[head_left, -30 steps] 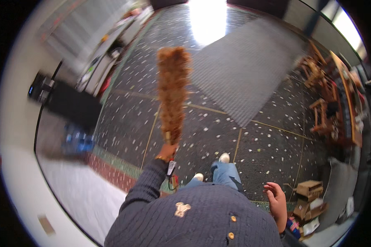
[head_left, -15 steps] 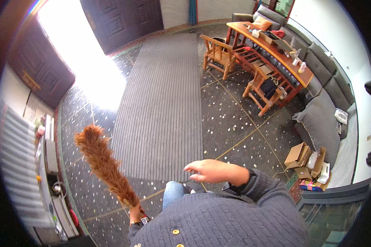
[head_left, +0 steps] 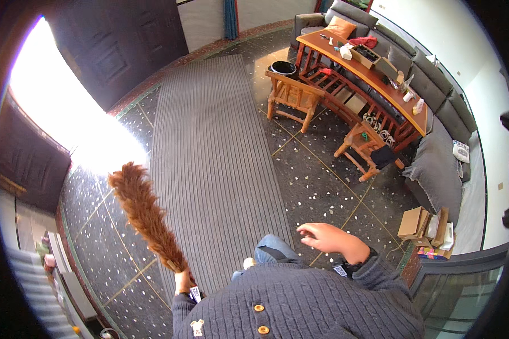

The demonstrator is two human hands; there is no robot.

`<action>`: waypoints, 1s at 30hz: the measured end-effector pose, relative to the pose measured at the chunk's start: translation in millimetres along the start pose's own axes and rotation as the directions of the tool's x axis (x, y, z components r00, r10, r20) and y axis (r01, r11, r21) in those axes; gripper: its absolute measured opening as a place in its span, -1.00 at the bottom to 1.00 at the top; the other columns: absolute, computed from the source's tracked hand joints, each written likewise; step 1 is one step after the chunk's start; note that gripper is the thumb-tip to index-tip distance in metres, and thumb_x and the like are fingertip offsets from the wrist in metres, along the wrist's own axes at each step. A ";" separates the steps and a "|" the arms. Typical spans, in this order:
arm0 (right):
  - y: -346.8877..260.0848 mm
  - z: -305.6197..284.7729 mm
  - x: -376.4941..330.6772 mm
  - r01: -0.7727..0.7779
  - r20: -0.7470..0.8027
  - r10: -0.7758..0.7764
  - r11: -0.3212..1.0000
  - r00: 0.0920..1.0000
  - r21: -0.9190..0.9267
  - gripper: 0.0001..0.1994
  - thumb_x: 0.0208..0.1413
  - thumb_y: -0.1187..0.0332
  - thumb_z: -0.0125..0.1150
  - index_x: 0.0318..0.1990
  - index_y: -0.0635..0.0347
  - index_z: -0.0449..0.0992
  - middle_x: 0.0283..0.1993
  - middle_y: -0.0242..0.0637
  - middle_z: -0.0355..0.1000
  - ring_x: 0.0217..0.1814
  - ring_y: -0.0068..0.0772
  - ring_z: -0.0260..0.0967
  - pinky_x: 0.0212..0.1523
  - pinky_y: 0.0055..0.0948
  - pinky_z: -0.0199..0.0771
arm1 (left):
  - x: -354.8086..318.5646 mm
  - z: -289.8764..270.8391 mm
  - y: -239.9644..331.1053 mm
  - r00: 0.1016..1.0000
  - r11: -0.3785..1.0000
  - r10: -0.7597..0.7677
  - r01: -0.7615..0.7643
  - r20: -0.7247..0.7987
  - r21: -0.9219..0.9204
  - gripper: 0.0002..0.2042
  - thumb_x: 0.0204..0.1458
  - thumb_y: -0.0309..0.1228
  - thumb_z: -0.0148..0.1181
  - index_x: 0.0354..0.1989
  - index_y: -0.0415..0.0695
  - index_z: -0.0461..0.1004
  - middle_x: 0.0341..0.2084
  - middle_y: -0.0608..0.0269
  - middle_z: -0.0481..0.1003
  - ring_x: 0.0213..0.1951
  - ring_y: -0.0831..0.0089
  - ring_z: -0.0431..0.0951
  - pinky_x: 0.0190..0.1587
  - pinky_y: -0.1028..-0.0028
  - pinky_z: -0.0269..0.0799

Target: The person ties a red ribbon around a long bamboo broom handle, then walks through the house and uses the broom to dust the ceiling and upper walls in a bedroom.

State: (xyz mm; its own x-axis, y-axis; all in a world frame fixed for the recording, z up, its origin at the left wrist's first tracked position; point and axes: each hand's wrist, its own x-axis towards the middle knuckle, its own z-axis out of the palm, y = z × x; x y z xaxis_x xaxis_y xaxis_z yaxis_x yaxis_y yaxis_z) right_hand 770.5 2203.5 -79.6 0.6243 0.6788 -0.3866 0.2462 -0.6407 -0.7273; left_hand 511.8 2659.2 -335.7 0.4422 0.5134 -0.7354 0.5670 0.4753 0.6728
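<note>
While my left hand [head_left: 182,282] grips the brown duster [head_left: 147,217] by its handle, my right hand [head_left: 332,240] hovers above the floor [head_left: 322,198], fingers loosely extended.

the feather duster [head_left: 148,218] is long, brown and fluffy. its bottom end is in the left hand [head_left: 182,281]. its top leans forward and to the left.
</note>
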 end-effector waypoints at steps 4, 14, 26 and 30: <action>25.5 -38.3 79.6 -0.207 -0.111 0.243 0.942 0.964 0.263 -0.66 0.12 0.29 0.11 0.01 0.27 0.37 -0.12 -0.15 0.45 -0.09 -0.28 0.42 -0.10 -0.37 0.41 | 110.0 46.8 118.5 0.999 0.996 0.039 -0.038 -0.006 0.076 -0.66 0.01 -0.14 0.18 -0.65 -0.05 0.29 -0.80 0.42 0.22 -0.79 0.54 0.23 -0.75 0.48 0.08; -18.9 -240.0 417.3 -0.083 -0.084 0.093 0.990 0.992 0.115 -0.63 0.02 0.41 0.17 0.01 0.31 0.38 -0.08 -0.12 0.43 -0.04 -0.26 0.41 -0.05 -0.35 0.40 | 261.2 194.5 335.1 0.961 0.811 0.213 -0.074 -0.175 0.580 -0.70 -0.04 -0.28 0.11 -0.30 -0.32 0.52 -0.46 -0.12 0.54 -0.31 0.03 0.56 -0.29 0.23 0.40; -8.6 -460.1 768.3 -0.042 -0.097 0.058 0.987 0.994 0.155 -0.63 0.01 0.49 0.17 0.03 0.25 0.37 -0.12 -0.18 0.40 -0.11 -0.35 0.38 -0.07 -0.36 0.38 | 512.2 363.8 580.0 0.956 0.708 0.290 -0.177 -0.052 0.683 -0.77 -0.07 -0.30 0.18 -0.34 -0.21 0.54 -0.52 -0.11 0.51 -0.36 0.08 0.54 -0.37 0.21 0.38; 15.8 -538.6 802.8 0.002 -0.261 0.073 0.961 0.963 0.277 -0.67 0.09 0.45 0.12 0.03 0.26 0.36 -0.15 -0.23 0.43 -0.15 -0.40 0.40 -0.10 -0.41 0.38 | 621.3 421.8 699.9 0.939 0.703 0.338 -0.299 0.067 0.645 -0.78 0.03 -0.31 0.15 -0.33 -0.23 0.52 -0.52 0.27 0.51 -0.47 0.41 0.47 -0.42 0.40 0.37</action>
State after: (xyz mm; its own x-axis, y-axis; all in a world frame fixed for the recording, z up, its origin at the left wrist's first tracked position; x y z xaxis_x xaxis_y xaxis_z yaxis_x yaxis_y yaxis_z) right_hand 1674.9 2545.1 -96.1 0.8123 0.5128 -0.2777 0.0321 -0.5149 -0.8567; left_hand 1476.6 3009.5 -355.9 0.6534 0.5947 -0.4685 0.7146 -0.2800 0.6411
